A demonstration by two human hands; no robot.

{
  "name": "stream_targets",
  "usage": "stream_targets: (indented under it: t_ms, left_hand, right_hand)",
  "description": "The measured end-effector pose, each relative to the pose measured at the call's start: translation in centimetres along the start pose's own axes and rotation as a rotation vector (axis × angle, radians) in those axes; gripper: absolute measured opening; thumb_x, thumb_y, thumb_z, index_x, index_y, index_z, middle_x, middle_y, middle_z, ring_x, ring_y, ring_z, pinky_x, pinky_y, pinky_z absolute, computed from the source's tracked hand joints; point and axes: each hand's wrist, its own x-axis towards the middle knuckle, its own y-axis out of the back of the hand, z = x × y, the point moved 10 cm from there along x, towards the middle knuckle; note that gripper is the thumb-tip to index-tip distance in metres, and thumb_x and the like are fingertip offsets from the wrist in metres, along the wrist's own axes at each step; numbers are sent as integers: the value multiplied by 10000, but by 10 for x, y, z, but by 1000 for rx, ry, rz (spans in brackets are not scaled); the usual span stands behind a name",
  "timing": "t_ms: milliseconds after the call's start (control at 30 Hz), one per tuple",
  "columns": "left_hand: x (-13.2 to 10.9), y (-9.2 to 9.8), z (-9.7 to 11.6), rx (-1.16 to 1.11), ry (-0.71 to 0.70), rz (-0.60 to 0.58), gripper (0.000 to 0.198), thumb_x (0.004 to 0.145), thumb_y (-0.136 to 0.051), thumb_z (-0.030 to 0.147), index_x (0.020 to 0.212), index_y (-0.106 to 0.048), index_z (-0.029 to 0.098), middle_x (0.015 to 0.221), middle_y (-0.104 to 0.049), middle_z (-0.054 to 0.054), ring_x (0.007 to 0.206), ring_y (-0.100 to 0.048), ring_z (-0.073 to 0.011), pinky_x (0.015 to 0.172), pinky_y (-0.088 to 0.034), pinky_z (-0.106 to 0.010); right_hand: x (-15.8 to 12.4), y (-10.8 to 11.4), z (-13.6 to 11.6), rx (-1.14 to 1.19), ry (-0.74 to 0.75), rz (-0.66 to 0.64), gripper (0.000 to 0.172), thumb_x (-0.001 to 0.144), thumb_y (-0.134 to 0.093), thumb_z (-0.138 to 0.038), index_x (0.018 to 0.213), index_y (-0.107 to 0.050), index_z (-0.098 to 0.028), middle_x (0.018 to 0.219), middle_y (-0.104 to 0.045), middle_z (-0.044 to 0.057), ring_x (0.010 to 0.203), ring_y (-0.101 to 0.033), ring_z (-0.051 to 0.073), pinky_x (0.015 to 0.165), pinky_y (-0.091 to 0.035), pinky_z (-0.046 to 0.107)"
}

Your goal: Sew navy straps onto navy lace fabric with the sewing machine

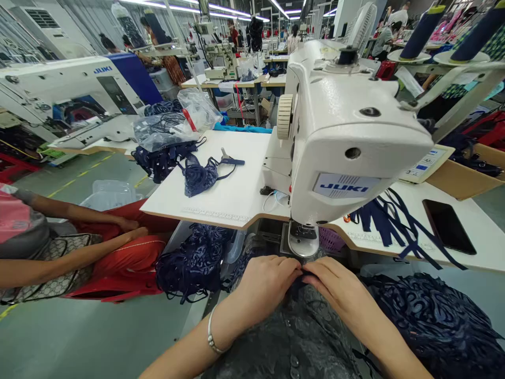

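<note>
Left hand (pixel 265 287): fingers curled, tips pinching dark navy lace fabric (pixel 296 288); silver bracelet (pixel 212 337) on the wrist.
Right hand (pixel 336 288): fingers bent, tips pinched on the same fabric, meeting the left hand's tips.
Held fabric: caught between both sets of fingertips, at 3 o'clock of the left hand and 9 o'clock of the right; just below the presser foot (pixel 303 239), which sits at 12 o'clock from the grip.
Sewing machine (pixel 347 137): white, upright on the table (pixel 232 195), directly above the hands.
Lace piece (pixel 199 176): navy, lying loose on the table, at 10 o'clock from the hands, well apart.
Lace pile (pixel 437 321): navy, at 4 o'clock, beside the right forearm.
Phone (pixel 448 226): dark, flat on the table at 2 o'clock.
Other person: arm (pixel 79 213) at 9 o'clock, resting on red cloth.
</note>
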Motion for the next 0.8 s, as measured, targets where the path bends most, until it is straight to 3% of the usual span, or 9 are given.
stream_targets:
  t_ms: [100, 167, 300, 400, 500, 567, 633, 733, 800]
  left_hand:
    - [3, -10, -3, -26, 19, -133, 177, 986, -455, 286, 956, -616, 220, 833, -676, 14, 773, -634, -162, 677, -463, -273]
    - [4, -14, -12, -42, 74, -140, 175, 978, -472, 288, 987, -625, 204, 893, -677, -18, 854, -629, -187, 784, -479, -314]
    - [-5, -27, -52, -254, 379, -95, 217, 956, -499, 265, 1063, -630, 129, 1103, -654, -132, 1073, -588, -266, 953, -430, -415]
    - [-9, -52, -49, -507, 368, -202, 258, 956, -492, 357, 1012, -653, 164, 981, -688, -62, 893, -635, -193, 777, -490, -286]
    - [-10, -67, -39, -665, 353, -237, 289, 943, -494, 402, 949, -642, 154, 820, -666, -10, 706, -594, -124, 602, -453, -198]
    - [-9, -70, -38, -708, 383, -212, 278, 942, -492, 375, 908, -627, 134, 779, -638, -7, 666, -561, -107, 574, -431, -186]
    - [-8, -68, -38, -728, 409, -183, 247, 934, -496, 338, 881, -615, 128, 765, -616, -6, 654, -542, -100, 570, -419, -185]
    - [-6, -61, -35, -732, 406, -162, 187, 910, -518, 283, 828, -619, 149, 784, -609, -1, 688, -549, -100, 609, -410, -190]
    - [-4, -56, -28, -702, 359, -168, 179, 891, -542, 251, 754, -616, 164, 775, -603, 11, 703, -548, -97, 633, -391, -194]
  right_hand:
    - [-5, 0, 5, 66, -40, -19, 212, 1032, -401, -228, 1102, -601, -232, 992, -589, 66, 898, -581, 217, 792, -472, 336]
    - [-8, 0, 20, 158, -123, -2, 193, 1021, -442, -247, 1047, -633, -235, 949, -592, 49, 870, -578, 205, 771, -456, 319]
    - [-18, -17, 66, 441, -390, 20, 195, 957, -574, -360, 876, -704, -240, 869, -611, 23, 826, -572, 193, 737, -428, 291]
    - [-29, -41, 91, 715, -563, 109, 240, 888, -658, -448, 841, -736, -227, 821, -599, 20, 725, -518, 167, 638, -399, 268]
    - [-38, -66, 98, 955, -649, 198, 264, 851, -699, -477, 877, -747, -219, 801, -560, 14, 605, -411, 120, 516, -322, 235]
    - [-40, -69, 96, 965, -628, 228, 245, 868, -688, -462, 911, -747, -228, 785, -539, 8, 593, -397, 118, 511, -322, 233]
    - [-36, -59, 90, 825, -531, 227, 217, 906, -649, -431, 944, -747, -241, 825, -566, 22, 686, -485, 151, 603, -396, 254]
    - [-23, -47, 71, 629, -322, 98, 257, 976, -536, -401, 1080, -719, -254, 1050, -605, 65, 1009, -539, 225, 884, -417, 317]
    - [-19, -50, 65, 663, -284, 17, 274, 990, -510, -394, 1147, -694, -264, 1125, -593, 68, 1091, -522, 232, 960, -392, 330]
